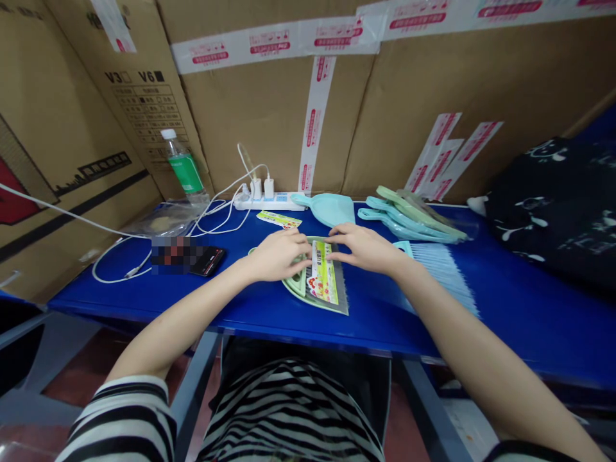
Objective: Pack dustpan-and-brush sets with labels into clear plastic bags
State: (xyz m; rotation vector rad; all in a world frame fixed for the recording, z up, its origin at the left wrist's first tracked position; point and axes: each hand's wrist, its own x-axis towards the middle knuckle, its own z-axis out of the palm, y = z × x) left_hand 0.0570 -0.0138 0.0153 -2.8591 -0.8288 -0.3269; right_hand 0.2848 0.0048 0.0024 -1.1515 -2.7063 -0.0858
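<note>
On the blue tabletop (520, 308), I rest my left hand (282, 255) and right hand (363, 249), fingers apart, on a labelled brush (325, 276) inside a green dustpan (297, 293), near bagged dustpans (414, 221).

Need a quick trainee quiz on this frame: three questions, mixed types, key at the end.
1. True or false: in the picture, the bottle is left of the power strip.
2. Which thing are the left hand and right hand on?
A) phone
B) green dustpan set
C) bottle
3. Fill in: the brush lying to the right of both hands has ____ bristles.

Key: 1 true; 2 B; 3 light blue.
</note>
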